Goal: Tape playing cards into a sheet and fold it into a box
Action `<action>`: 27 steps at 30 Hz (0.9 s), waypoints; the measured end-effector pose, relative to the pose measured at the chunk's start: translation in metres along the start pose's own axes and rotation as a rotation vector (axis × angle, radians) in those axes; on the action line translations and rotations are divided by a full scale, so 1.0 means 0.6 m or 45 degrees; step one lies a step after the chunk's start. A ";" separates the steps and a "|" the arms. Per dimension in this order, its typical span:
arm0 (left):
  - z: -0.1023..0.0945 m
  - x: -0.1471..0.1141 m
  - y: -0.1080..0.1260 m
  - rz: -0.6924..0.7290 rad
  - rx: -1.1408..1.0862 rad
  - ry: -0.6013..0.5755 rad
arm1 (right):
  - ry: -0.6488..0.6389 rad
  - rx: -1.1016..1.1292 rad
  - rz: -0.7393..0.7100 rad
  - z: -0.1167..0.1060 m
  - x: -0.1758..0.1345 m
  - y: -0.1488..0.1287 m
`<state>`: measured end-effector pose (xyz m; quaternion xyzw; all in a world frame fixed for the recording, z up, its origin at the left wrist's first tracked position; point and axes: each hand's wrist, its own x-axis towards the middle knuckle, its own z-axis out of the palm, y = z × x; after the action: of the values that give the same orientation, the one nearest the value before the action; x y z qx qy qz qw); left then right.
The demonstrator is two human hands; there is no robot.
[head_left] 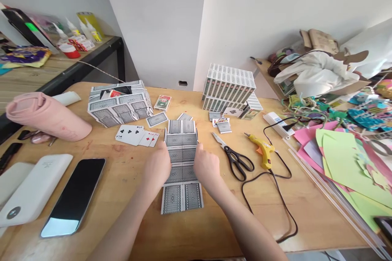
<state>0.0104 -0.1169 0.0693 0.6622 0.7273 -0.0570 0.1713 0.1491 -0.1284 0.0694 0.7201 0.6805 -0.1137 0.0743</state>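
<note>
Between my hands lies a long panel of joined playing cards (181, 174), their grey patterned backs facing up. My left hand (157, 163) is closed on its left side near the far end, thumb on the edge. On the opposite side my right hand (207, 164) grips the right edge in the same way. Fingers under the cards are hidden. Small side flaps stand up by both thumbs. Left of the panel, face-up playing cards (130, 134) are fanned on the table. A single face-down card (157, 119) lies behind them.
A box built of cards (119, 104) stands back left, and stacked card packs (229, 85) back right. Scissors (235, 159) and a yellow glue gun (261, 150) with its cord lie to the right. A phone (75, 195) and power bank (36, 187) are at left.
</note>
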 end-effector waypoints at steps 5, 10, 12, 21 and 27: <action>-0.002 -0.006 0.020 -0.004 0.063 0.007 | 0.014 -0.040 0.014 0.003 0.002 -0.028; 0.006 -0.009 0.035 -0.017 0.103 0.031 | 0.032 -0.096 0.078 0.018 0.007 -0.061; 0.013 -0.008 0.041 -0.013 0.129 0.053 | 0.026 -0.099 0.091 0.024 0.009 -0.069; 0.026 -0.007 0.050 0.049 0.166 0.093 | 0.005 -0.058 0.078 0.020 0.008 -0.063; 0.000 -0.008 0.025 0.056 0.033 -0.043 | 0.028 -0.001 -0.028 0.005 0.001 -0.010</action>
<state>0.0253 -0.1199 0.0731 0.6792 0.7087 -0.0736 0.1762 0.1432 -0.1281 0.0665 0.7138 0.6891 -0.1063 0.0658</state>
